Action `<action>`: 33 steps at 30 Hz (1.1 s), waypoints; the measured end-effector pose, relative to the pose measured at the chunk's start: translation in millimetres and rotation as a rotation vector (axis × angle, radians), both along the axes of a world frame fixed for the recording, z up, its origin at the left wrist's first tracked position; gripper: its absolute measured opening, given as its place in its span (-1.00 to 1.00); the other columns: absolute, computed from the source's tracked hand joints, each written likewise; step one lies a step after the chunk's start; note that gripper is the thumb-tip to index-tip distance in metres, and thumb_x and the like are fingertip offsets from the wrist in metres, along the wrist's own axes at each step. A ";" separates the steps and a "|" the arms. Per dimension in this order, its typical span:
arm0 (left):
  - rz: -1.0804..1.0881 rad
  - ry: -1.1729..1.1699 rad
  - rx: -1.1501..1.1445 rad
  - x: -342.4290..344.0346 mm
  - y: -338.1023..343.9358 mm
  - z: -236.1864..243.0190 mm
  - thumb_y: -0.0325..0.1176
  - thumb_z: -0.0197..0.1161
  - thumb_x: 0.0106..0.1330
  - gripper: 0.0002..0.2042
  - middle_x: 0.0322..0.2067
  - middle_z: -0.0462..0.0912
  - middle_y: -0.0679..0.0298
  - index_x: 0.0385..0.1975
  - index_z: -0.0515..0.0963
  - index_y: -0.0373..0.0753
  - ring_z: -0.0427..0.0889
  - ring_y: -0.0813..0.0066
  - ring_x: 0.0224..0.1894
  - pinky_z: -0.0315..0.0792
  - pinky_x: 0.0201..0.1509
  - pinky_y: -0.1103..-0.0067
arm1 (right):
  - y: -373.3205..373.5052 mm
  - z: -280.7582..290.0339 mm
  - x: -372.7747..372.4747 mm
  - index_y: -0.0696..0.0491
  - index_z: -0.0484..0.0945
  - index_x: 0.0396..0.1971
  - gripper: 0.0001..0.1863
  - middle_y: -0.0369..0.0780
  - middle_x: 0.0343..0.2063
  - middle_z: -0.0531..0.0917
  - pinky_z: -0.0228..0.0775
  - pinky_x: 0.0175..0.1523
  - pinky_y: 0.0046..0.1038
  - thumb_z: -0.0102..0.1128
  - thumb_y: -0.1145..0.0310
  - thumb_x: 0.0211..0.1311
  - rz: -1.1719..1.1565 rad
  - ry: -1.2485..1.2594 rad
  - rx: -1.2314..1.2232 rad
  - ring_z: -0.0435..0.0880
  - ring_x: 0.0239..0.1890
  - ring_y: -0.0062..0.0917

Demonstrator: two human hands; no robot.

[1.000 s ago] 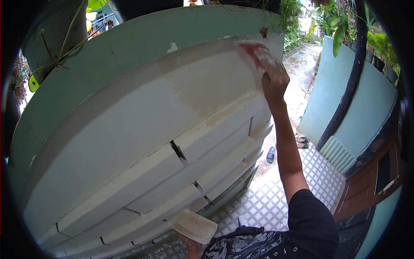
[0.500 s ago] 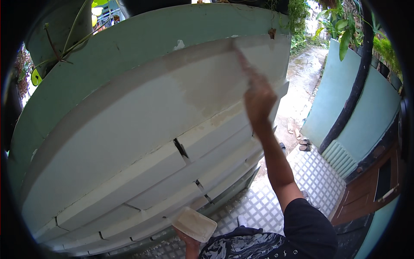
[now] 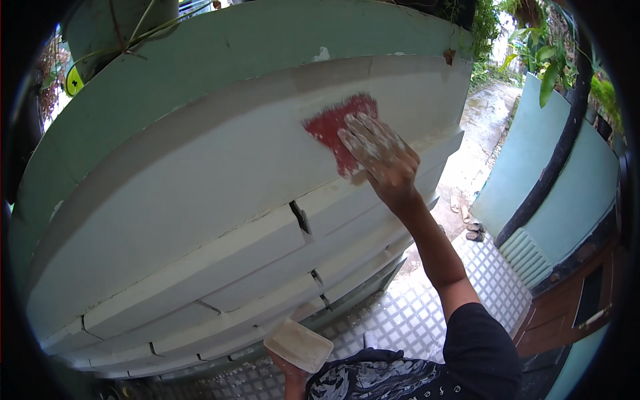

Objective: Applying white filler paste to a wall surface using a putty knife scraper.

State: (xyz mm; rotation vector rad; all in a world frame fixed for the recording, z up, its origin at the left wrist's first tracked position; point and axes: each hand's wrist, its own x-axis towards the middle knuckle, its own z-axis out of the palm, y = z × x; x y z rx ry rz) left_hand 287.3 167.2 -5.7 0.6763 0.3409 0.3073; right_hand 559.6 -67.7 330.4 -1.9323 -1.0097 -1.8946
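Note:
My right hand (image 3: 383, 157), smeared white, grips a flared red brush (image 3: 335, 127) with a frayed upper edge. The brush lies against or very near the off-white wall panel (image 3: 200, 160); actual contact cannot be made out. Darker, damp-looking streaks run along the panel's upper part. Low in the picture, my left hand (image 3: 285, 365) holds a shallow rectangular cream tub (image 3: 299, 345) close to my body. Most of that hand's fingers are hidden by the tub.
A green band (image 3: 253, 47) runs along the wall's top, with a plant pot (image 3: 110, 30) above. Ledges with dark gaps (image 3: 299, 217) step out below the panel. At right are tiled floor (image 3: 490, 287), sandals (image 3: 475, 232), a light blue wall (image 3: 580, 173) and a brown door (image 3: 567, 300).
My right hand has brought the red brush down and left from the panel's top edge, turning its broad face into view. The left hand and tub are nearly still. The view has shifted slightly.

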 end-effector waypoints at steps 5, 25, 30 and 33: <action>0.000 -0.046 0.037 1.3 -0.4 6.5 0.25 -0.35 0.39 -0.37 0.12 0.42 0.22 0.23 0.23 -0.09 0.48 0.25 0.12 0.43 0.17 0.29 | 3.1 29.2 -6.1 -0.17 0.66 -0.11 -0.64 -0.32 -0.01 0.64 0.53 0.05 -0.37 0.21 0.47 0.05 -0.055 -0.107 0.059 0.61 0.05 -0.40; -0.020 -0.016 -0.073 -1.4 7.8 -22.4 0.28 -0.31 0.36 -0.36 0.09 0.44 0.23 0.21 0.26 -0.08 0.49 0.25 0.10 0.44 0.15 0.26 | -21.1 9.7 -11.5 -0.16 0.68 -0.14 -0.53 -0.32 -0.06 0.66 0.51 0.06 -0.34 0.20 0.64 -0.08 -0.105 0.050 0.092 0.62 0.03 -0.42; -0.025 -0.012 0.090 1.1 -0.7 1.3 0.29 -0.35 0.37 -0.35 0.10 0.42 0.23 0.23 0.23 -0.07 0.49 0.25 0.11 0.44 0.14 0.26 | -22.6 18.5 4.9 -0.15 0.69 -0.16 -0.56 -0.32 -0.10 0.68 0.51 0.06 -0.33 0.16 0.63 -0.04 -0.142 0.026 0.141 0.64 0.01 -0.40; -0.014 -0.043 0.130 1.1 0.4 0.3 0.26 -0.33 0.38 -0.37 0.10 0.41 0.22 0.23 0.20 -0.09 0.48 0.26 0.11 0.45 0.14 0.27 | -23.0 5.3 -8.0 -0.14 0.70 -0.17 -0.57 -0.31 -0.09 0.68 0.51 0.05 -0.33 0.15 0.62 -0.05 -0.139 0.092 0.030 0.64 0.00 -0.39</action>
